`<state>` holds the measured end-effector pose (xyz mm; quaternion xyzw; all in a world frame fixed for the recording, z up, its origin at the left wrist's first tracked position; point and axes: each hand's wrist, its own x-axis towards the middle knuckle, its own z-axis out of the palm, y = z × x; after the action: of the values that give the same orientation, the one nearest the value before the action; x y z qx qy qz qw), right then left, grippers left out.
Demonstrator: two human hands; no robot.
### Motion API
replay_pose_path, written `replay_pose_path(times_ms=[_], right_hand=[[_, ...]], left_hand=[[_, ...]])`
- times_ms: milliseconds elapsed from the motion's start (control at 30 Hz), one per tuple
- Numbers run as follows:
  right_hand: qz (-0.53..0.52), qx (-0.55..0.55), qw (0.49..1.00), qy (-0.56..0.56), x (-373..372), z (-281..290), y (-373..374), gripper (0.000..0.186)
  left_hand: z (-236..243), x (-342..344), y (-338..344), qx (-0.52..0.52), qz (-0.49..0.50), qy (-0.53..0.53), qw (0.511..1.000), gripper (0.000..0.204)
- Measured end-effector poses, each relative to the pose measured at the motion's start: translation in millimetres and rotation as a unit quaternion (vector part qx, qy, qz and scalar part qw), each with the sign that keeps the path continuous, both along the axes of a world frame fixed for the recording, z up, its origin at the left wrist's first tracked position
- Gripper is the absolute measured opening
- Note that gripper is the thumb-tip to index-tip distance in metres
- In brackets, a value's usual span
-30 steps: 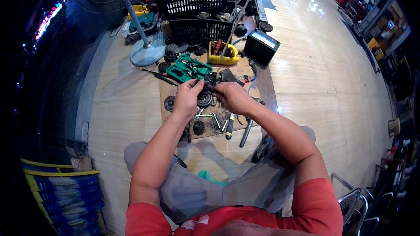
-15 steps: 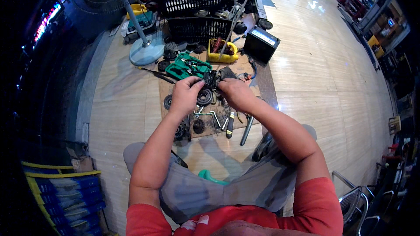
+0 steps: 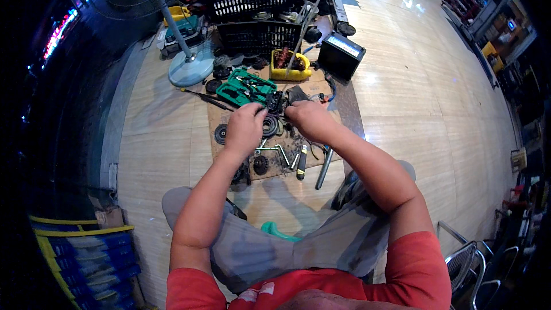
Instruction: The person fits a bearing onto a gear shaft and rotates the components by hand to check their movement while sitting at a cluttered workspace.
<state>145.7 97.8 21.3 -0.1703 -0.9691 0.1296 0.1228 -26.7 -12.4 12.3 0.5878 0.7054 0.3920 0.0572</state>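
My left hand [image 3: 245,127] is closed just left of a black metal assembly [image 3: 275,102], its fingertips pinched and whatever they hold hidden. My right hand [image 3: 310,120] is closed at the assembly's right side, beside a dark rag or cover [image 3: 297,94], its grip hidden. Below them lie a black ring-shaped part [image 3: 268,127], a second round part [image 3: 221,133], a toothed disc [image 3: 260,165], wrenches [image 3: 280,154] and a yellow-black handled tool [image 3: 301,166]. A green socket case [image 3: 244,86] lies open behind my hands on cardboard [image 3: 224,155].
A yellow cut jug [image 3: 291,72] of parts, black battery [image 3: 340,57], black crates [image 3: 255,39] and a standing fan [image 3: 189,68] stand behind. A metal bar [image 3: 325,169] lies right. Blue-yellow stacked items [image 3: 86,252] sit lower left, a chrome chair frame [image 3: 470,264] lower right.
My hands have moved slightly apart from the pinched position of a second ago, exposing more of the black assembly between them. The right hand has shifted a little right.
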Motion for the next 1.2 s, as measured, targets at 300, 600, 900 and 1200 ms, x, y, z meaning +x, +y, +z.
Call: replay_pose_path(times_ms=[300, 600, 900, 1200], right_hand=[[0.018, 0.012, 1.000, -0.008, 0, 2, -5, 0.014], [-0.022, -0.075, 0.996, 0.050, 10, 6, 12, 0.036], [0.022, -0.028, 0.992, 0.122, 7, 0, 5, 0.016], [0.020, -0.024, 0.984, 0.176, 3, -11, 9, 0.009]], left_hand=[[1, 14, -5, -0.062, -0.071, 0.187, 0.978, 0.008], [0, 4, -5, -0.112, -0.022, 0.003, 0.993, 0.017], [1, 14, -4, -0.120, -0.045, -0.090, 0.988, 0.021], [-19, 12, 3, -0.128, -0.069, -0.312, 0.939, 0.019]])
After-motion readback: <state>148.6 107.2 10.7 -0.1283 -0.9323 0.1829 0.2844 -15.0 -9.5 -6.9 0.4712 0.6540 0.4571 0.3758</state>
